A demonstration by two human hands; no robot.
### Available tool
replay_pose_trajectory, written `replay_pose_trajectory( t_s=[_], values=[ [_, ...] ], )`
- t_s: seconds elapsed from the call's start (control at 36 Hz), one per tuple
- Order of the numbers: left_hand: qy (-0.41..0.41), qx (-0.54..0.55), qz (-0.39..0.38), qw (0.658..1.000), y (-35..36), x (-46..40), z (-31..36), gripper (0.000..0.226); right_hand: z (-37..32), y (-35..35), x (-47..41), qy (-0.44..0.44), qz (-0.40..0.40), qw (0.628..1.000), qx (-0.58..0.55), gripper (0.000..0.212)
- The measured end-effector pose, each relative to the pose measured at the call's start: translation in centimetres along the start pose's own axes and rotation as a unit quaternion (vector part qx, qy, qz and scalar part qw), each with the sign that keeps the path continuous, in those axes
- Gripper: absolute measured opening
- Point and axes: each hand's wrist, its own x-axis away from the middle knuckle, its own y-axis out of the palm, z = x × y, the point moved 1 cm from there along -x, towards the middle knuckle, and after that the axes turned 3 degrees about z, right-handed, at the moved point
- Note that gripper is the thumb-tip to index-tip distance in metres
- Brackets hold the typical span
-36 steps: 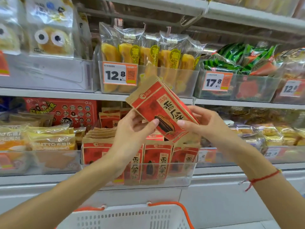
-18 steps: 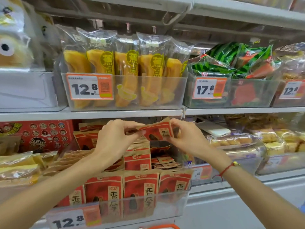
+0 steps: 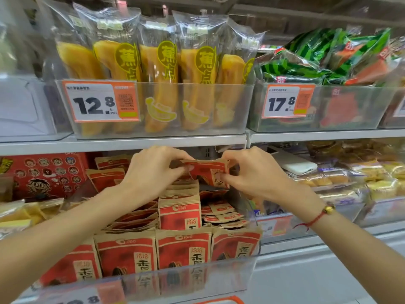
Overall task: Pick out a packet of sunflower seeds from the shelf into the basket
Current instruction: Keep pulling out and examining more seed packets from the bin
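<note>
Since half a second ago, we have carried the packet of sunflower seeds [image 3: 208, 173] deeper under the upper shelf board, and the view has closed in on the shelving.

From the head camera, we hold that red and kraft-brown packet between both hands, raised above the back rows of the clear bin [image 3: 197, 279]. Our left hand [image 3: 151, 170] pinches its left edge with curled fingers. Our right hand [image 3: 252, 170] pinches its right side, thumb on the printed face. A red string bracelet [image 3: 317, 217] with a gold bead circles the right wrist.

Below our hands, more sunflower seed packets [image 3: 182, 253] stand upright in rows in the bin, and a few small ones lie flat toward its right rear. Left of them sits a red carton with cartoon faces [image 3: 46, 174].

On the shelf above, clear bags of banana-shaped cakes [image 3: 162, 84] stand in a bin with a 12.8 price tag [image 3: 100, 102]. Beside it to the right, green striped watermelon packs [image 3: 324, 55] fill a bin tagged 17.8 [image 3: 287, 102].

An orange basket rim [image 3: 221, 300] barely shows at the bottom edge.
</note>
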Motion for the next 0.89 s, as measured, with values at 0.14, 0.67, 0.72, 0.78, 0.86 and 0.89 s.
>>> replay_pose_trajectory(
  t_s=[0.14,0.67,0.72,0.78,0.86,0.89],
  values=[
    [0.012,-0.055,-0.080,0.995,1.5,-1.0,0.7,0.013,-0.3,-0.1,-0.2,-0.028,-0.081,0.991,0.106,0.024],
    [0.024,-0.094,-0.186,0.978,3.7,-2.5,2.1,0.022,-0.2,2.7,-0.7,-0.053,-0.140,0.983,0.103,0.035],
    [0.032,-0.091,-0.219,0.971,3.6,-2.3,2.1,0.026,-0.3,0.8,0.2,-0.064,-0.155,0.984,0.056,0.026],
    [0.048,-0.092,-0.242,0.965,3.3,-1.9,2.1,0.031,-0.5,-0.9,1.2,-0.073,-0.205,0.976,-0.009,0.020],
    [0.072,-0.066,-0.272,0.957,2.5,-1.0,2.1,0.042,-0.3,-2.4,2.4,-0.058,-0.286,0.955,-0.055,0.024],
    [0.080,-0.047,-0.286,0.954,2.3,-0.8,2.0,0.048,-0.1,-2.7,2.7,-0.053,-0.302,0.950,-0.052,0.027]
  ],
)
